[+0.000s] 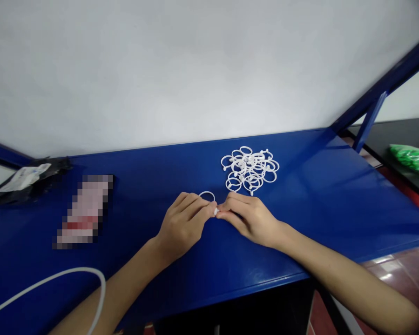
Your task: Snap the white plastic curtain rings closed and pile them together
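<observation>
My left hand [185, 221] is closed around one side of a thin white ring [206, 192]. My right hand [249, 216] pinches the small white knob [216, 211] of that same ring between thumb and index finger. The two hands almost meet at the knob, low over the blue tabletop. Part of the ring loops up behind my left fingers, and the rest is hidden by them. Just beyond my right hand lies a pile of similar white rings [251, 170], each a thin loop with a small knob.
At left on the blue table [143, 172] lie a pixelated flat object [85, 209] and a black plastic packet [28, 179] with a white label. A white cable [66, 271] arcs across the lower left. A green bag [412, 159] rests on a dark surface at right, past a blue frame post [370, 121].
</observation>
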A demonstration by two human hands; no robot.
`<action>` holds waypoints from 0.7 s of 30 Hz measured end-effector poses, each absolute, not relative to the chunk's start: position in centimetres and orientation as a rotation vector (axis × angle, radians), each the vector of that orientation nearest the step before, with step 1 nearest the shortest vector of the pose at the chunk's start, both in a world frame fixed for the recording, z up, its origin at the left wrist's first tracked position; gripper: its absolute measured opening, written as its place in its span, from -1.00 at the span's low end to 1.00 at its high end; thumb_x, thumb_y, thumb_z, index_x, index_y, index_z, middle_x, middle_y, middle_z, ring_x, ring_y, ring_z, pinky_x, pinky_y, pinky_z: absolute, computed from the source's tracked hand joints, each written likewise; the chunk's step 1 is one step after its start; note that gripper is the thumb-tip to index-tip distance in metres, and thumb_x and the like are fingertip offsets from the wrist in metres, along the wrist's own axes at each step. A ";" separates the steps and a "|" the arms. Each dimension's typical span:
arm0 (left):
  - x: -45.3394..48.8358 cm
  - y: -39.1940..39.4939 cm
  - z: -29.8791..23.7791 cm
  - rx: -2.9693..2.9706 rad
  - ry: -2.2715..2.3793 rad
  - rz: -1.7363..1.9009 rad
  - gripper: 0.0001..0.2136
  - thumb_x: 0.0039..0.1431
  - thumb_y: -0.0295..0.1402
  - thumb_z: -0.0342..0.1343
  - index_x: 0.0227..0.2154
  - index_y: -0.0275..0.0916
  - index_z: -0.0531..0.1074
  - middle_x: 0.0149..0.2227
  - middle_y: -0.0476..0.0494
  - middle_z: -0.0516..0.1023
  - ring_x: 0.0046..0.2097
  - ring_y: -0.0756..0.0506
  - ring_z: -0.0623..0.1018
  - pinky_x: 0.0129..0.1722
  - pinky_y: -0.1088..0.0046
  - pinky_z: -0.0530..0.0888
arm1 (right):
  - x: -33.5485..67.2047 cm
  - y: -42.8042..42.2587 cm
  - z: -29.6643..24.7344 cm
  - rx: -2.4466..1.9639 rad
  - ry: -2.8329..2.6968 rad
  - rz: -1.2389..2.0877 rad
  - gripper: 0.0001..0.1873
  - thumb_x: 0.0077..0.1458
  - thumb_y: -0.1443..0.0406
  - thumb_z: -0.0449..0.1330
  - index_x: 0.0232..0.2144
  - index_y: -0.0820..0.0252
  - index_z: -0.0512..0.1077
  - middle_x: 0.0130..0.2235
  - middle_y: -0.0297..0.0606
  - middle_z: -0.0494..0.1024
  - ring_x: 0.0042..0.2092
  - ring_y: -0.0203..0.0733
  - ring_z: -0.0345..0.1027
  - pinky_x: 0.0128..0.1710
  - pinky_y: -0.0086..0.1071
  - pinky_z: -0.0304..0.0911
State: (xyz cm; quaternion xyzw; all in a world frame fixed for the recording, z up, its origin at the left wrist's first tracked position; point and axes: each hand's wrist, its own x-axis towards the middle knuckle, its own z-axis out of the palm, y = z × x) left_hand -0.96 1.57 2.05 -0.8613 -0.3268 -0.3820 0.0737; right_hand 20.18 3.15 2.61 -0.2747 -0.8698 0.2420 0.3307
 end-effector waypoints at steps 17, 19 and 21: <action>-1.8 2.4 1.5 -2.825 -1.354 -0.632 -0.89 0.26 -0.44 0.08 -0.19 -0.21 0.47 -0.15 -0.15 0.56 -0.09 -0.19 0.47 -0.09 0.18 0.37 | 26.7 9.8 3.8 -1.787 -1.857 -0.245 -0.80 0.22 0.25 0.14 -0.30 0.23 0.54 -0.24 -0.08 0.56 -0.28 -0.10 0.38 -0.42 -0.33 0.15; -1.8 2.4 1.4 -2.816 -1.351 -0.633 -0.90 0.30 -0.44 0.05 -0.24 -0.21 0.47 -0.19 -0.13 0.56 -0.12 -0.17 0.47 -0.11 0.21 0.35 | 27.2 10.0 4.2 -1.876 -1.828 -0.220 -0.79 0.20 0.24 0.14 -0.32 0.22 0.54 -0.26 -0.08 0.57 -0.29 -0.10 0.38 -0.42 -0.33 0.14; -1.8 2.5 1.4 -2.806 -1.358 -0.619 -0.88 0.33 -0.45 0.02 -0.27 -0.22 0.46 -0.22 -0.12 0.57 -0.14 -0.16 0.47 -0.13 0.22 0.34 | 27.5 10.0 4.6 -1.964 -1.807 -0.180 -0.78 0.19 0.23 0.14 -0.32 0.21 0.55 -0.26 -0.10 0.59 -0.30 -0.10 0.40 -0.40 -0.33 0.13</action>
